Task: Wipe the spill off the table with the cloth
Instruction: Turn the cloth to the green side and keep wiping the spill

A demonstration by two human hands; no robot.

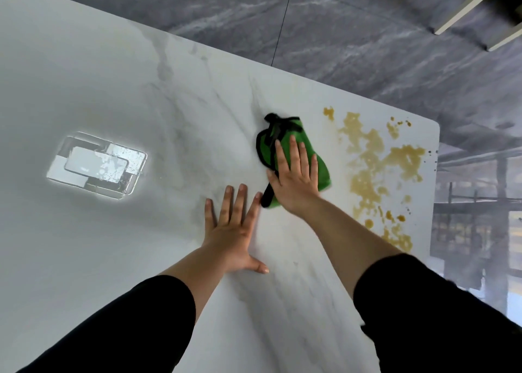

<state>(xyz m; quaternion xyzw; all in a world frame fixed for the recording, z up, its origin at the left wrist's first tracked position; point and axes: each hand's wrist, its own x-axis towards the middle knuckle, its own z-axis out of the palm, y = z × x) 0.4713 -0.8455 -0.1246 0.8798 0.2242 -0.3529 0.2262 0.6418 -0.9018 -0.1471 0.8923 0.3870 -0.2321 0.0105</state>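
A green cloth [282, 135] with black edging lies bunched on the white marble table [141, 245]. My right hand [293, 180] presses flat on the cloth with straight, spread fingers. A yellow-brown spill [378, 163] spreads in blotches over the table's right corner, just to the right of the cloth and apart from it. My left hand [234, 228] rests flat on the bare tabletop, fingers spread, its fingertips close to the cloth's lower end.
A bright rectangular reflection [96, 166] glares on the table's left part. The table's far edge runs diagonally and its right edge [436, 174] drops off beside the spill. Grey tiled floor [339, 33] lies beyond, with pale furniture legs [474, 8] at top right.
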